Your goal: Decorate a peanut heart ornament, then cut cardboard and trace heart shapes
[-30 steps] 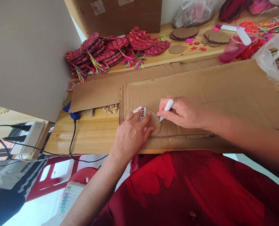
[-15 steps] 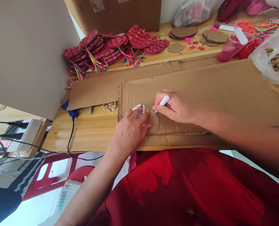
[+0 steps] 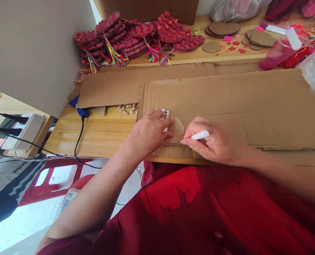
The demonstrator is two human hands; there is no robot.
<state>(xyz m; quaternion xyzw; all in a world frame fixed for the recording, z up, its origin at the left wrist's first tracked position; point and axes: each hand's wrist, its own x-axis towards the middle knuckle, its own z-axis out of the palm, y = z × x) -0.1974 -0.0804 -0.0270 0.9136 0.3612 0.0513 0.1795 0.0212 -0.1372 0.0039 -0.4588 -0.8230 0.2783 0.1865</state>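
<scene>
A rounded cardboard piece [image 3: 177,129] with a white barcode label [image 3: 166,114] lies flat on a large cardboard sheet [image 3: 226,95], close to its front left corner. My left hand [image 3: 153,129] rests on the piece, fingers spread, fingertips pressing it against the sheet. Pinched in my right hand [image 3: 213,141] is a white pen [image 3: 200,135], its tip hidden by my fingers at the lower right rim of the piece. A faint line shows on the sheet to the right of the piece.
Red scaled crafts with tassels [image 3: 136,39] pile up at the back. Cut cardboard ovals [image 3: 223,28], foam stars [image 3: 235,43] and a pink cup [image 3: 275,55] stand back right. Peanuts [image 3: 127,108] lie left of the sheet. A black cable [image 3: 79,141] crosses the table's left side.
My right hand has moved with the pen from the piece's upper right rim down to its lower right rim. My left hand stays on the piece. The whole view has shifted slightly.
</scene>
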